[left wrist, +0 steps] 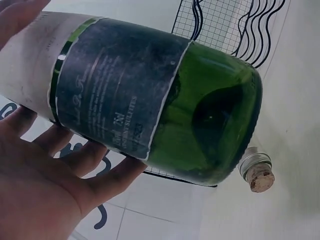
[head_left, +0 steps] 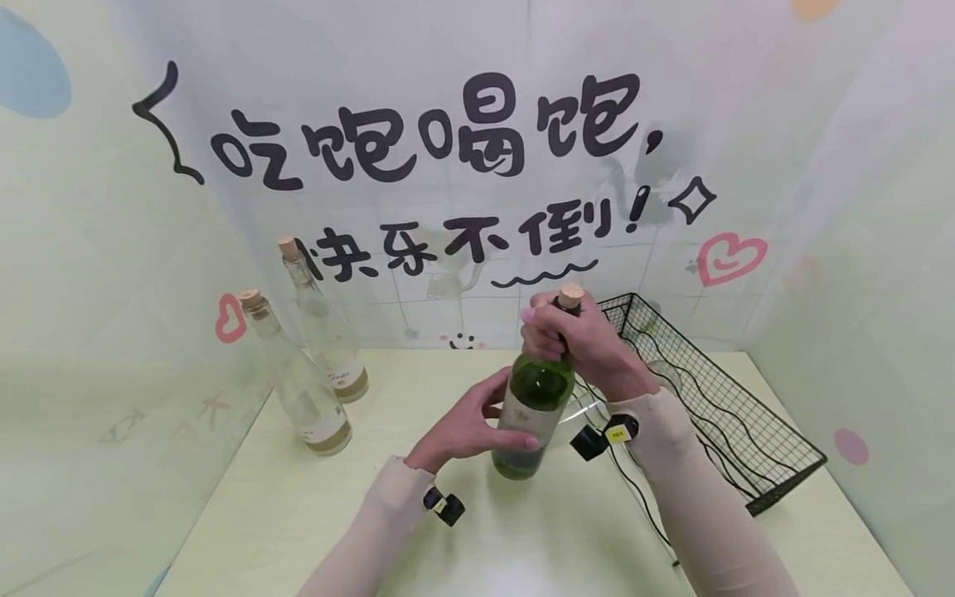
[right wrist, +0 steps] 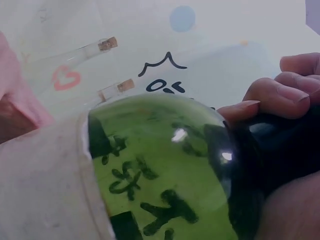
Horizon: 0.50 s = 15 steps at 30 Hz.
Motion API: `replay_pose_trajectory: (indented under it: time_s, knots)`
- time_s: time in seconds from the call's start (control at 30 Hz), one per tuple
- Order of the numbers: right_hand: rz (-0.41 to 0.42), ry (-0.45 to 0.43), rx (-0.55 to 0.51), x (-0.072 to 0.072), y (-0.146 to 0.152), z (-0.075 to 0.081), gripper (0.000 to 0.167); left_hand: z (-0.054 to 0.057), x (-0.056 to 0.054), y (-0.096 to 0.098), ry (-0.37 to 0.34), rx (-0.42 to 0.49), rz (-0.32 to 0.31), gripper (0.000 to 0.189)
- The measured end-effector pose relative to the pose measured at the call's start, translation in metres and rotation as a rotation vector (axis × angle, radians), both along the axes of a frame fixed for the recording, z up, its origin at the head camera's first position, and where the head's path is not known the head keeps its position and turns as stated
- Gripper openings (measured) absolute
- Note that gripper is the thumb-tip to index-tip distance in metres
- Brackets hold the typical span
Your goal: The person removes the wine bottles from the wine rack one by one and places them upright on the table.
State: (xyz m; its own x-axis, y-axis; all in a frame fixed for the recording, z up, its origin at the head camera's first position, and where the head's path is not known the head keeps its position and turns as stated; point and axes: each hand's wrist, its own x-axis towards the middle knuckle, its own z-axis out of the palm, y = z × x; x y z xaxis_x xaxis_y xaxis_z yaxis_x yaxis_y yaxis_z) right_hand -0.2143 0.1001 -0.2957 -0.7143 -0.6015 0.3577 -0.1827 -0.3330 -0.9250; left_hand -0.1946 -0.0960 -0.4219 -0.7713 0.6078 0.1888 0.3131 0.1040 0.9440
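Note:
A green glass bottle (head_left: 543, 383) with a cork (head_left: 571, 293) in its mouth leans slightly in both hands over the table. My right hand (head_left: 570, 336) grips the neck just below the cork. Lower down, my left hand (head_left: 477, 419) holds the body, thumb across the front and fingers round the far side. The left wrist view shows a dark printed label (left wrist: 120, 82) on the bottle and its bare green base end. In the right wrist view, the pale label (right wrist: 45, 185) and green shoulder fill the foreground, with the right fingers (right wrist: 280, 97) wrapped about the dark neck.
Two clear corked bottles (head_left: 312, 414) (head_left: 328, 340) stand at the table's left. A black wire rack (head_left: 727, 414) lies to the right, close by the right forearm. A clear glass neck with a cork (left wrist: 261, 177) shows beyond the green bottle. Printed wall sheets enclose the table (head_left: 477, 547).

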Motion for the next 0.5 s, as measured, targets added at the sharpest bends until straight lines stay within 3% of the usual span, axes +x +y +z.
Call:
replay_pose_trajectory:
  time_s: [0.23,0.5]
  knots:
    - [0.024,-0.01,0.035,-0.0009,-0.0016,-0.0022,0.042,-0.0035,0.0018,-0.0001,-0.004,0.002,0.036,0.067]
    - [0.019,0.05,0.077,-0.0008,-0.0036,-0.0025,0.039,-0.0037,0.0057,-0.0026,0.043,0.006,0.117,0.069]
